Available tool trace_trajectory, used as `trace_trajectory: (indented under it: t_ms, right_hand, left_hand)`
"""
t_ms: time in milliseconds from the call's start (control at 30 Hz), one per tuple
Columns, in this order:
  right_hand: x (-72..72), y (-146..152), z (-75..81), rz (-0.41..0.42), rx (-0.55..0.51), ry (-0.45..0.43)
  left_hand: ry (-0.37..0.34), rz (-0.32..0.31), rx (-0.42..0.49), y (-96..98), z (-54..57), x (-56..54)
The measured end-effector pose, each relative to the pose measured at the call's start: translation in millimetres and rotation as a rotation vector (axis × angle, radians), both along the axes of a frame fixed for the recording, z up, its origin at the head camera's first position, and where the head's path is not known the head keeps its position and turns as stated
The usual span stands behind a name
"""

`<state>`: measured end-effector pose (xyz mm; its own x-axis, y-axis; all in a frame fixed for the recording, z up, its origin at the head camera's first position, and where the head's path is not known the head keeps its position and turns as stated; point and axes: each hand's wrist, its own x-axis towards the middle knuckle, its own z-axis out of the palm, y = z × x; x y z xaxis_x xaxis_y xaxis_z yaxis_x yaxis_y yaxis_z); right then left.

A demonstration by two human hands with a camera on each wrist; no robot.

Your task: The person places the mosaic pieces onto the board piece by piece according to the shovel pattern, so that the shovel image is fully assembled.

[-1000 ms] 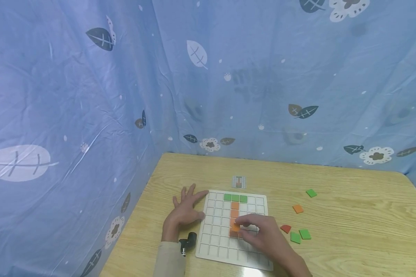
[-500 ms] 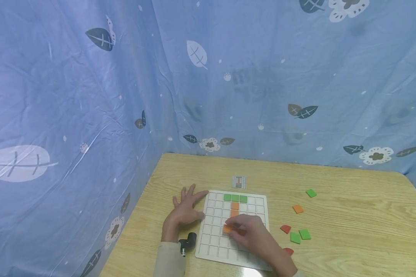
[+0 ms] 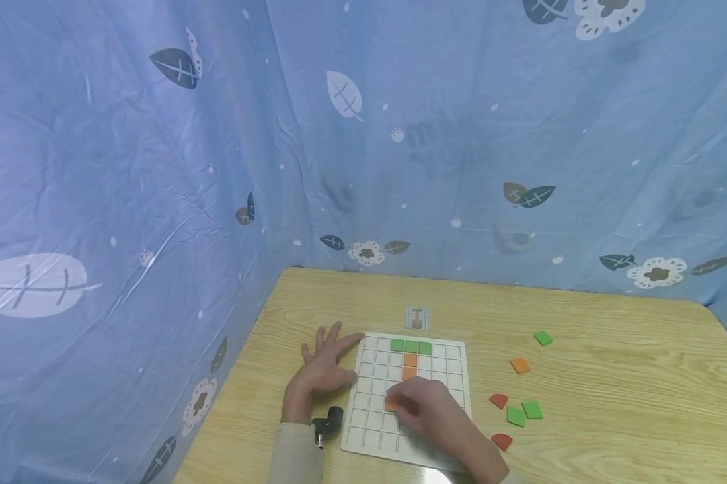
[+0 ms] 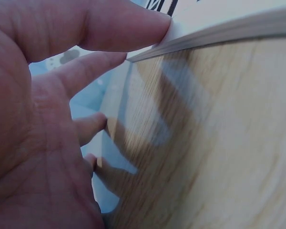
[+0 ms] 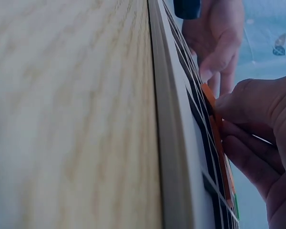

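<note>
A white grid board (image 3: 372,437) lies on the wooden table. Three green tiles (image 3: 411,346) form a row near its far edge, and orange tiles (image 3: 409,366) run down a column below their middle. My right hand (image 3: 434,411) pinches an orange square tile (image 3: 391,403) low over the board, just left of that column, whose lower part the hand hides. In the right wrist view the pinched tile (image 5: 208,95) is tilted against the grid. Spread fingers of my left hand (image 3: 325,370) rest along the board's left edge, with thumb and index finger touching it.
Right of the board lie loose green tiles (image 3: 532,410), an orange tile (image 3: 520,366) and two red quarter-round tiles (image 3: 502,441). A small patterned card (image 3: 417,318) sits beyond the board. A black device (image 3: 329,422) is at the left wrist. Blue curtains (image 3: 448,168) border the table.
My right hand has moved left across the column with the orange tile. A red quarter-round tile near the right forearm has come into view. The left hand has stayed still.
</note>
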<state>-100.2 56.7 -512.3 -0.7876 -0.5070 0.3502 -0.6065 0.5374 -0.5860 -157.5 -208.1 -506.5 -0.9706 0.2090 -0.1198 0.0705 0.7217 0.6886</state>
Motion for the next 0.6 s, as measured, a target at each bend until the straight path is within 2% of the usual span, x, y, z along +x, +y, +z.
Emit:
trace_trajectory:
  t_ms: [200, 300, 467, 600]
  right_hand:
    - [-0.6, -1.7, 1.7, -0.011, 0.044, -0.041]
    - [0.0, -0.4, 0.6, -0.014, 0.035, -0.029]
    - [1.5, 8.7, 0.4, -0.003, -0.040, -0.018]
    - [1.9, 21.8, 4.5, -0.008, -0.107, -0.058]
  left_hand:
    - [0.000, 0.000, 0.009, 0.1, 0.3, 0.2]
    - [0.001, 0.003, 0.009, 0.1, -0.2, 0.0]
    - [0.002, 0.003, 0.007, 0.1, -1.5, -0.3]
    - [0.006, 0.000, 0.010, -0.4, -1.7, -0.5]
